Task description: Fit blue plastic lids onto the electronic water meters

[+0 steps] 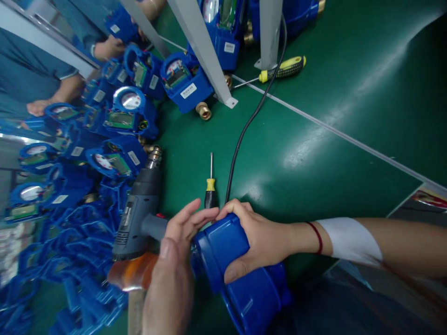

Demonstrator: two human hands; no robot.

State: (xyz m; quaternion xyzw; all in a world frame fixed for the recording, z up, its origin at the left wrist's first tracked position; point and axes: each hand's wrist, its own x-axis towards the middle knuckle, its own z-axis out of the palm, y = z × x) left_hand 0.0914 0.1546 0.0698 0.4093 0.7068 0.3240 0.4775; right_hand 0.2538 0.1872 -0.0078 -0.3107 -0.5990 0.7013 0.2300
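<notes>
A blue plastic water meter housing (223, 244) is tilted at the table's near edge. My right hand (260, 235) is wrapped over it, with the thumb on the near side and the fingers over the far edge. Beside its left end is my left hand (174, 270), a little blurred, fingers stretched out and holding nothing; I cannot tell whether the fingertips touch the housing. Just beyond the hands lies a small screwdriver (210, 190) with a yellow and black handle. A grey heat gun (139, 209) rests left of my left hand, its handle partly hidden.
Several blue meters with open faces (131, 111) crowd the left. Blue plastic frames (80, 260) are piled nearer. Grey metal legs (206, 51) stand at the back, near a larger screwdriver (282, 69) and a black cable (244, 128). Co-workers' hands (110, 48) are at the upper left.
</notes>
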